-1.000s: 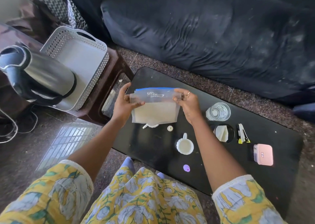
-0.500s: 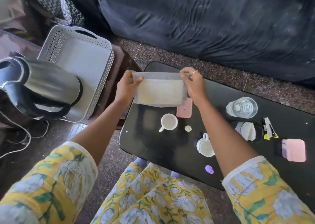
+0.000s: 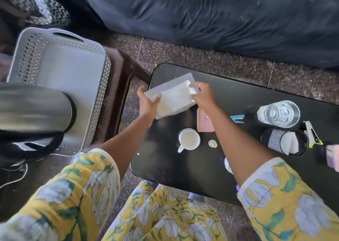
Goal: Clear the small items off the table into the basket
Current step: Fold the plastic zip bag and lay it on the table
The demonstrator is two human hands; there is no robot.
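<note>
Both hands hold a clear plastic zip bag (image 3: pixel 172 97) with white paper inside, tilted above the left end of the black table (image 3: pixel 229 176). My left hand (image 3: pixel 147 103) grips its lower left corner; my right hand (image 3: pixel 202 95) pinches its upper right edge. The grey perforated basket (image 3: pixel 60 64) stands on a brown stool to the left, with nothing visible inside it. On the table lie a white cup (image 3: pixel 189 140), a small cream cap (image 3: pixel 212 143), a pink case (image 3: pixel 204 121), a blue item (image 3: pixel 237 118), a glass (image 3: pixel 278 113), a stapler (image 3: pixel 311 134) and a black mesh holder (image 3: pixel 282 142).
A steel kettle (image 3: pixel 33 108) sits close at the left, overlapping the basket's near side, with cables on the floor. A dark sofa (image 3: pixel 220 17) runs along the back. Another pink item (image 3: pixel 333 158) lies at the table's right edge. My patterned knees fill the foreground.
The bag, held flat and upright before, has been lowered and tilted toward the table's left end. The view has shifted left, bringing the basket closer to centre.
</note>
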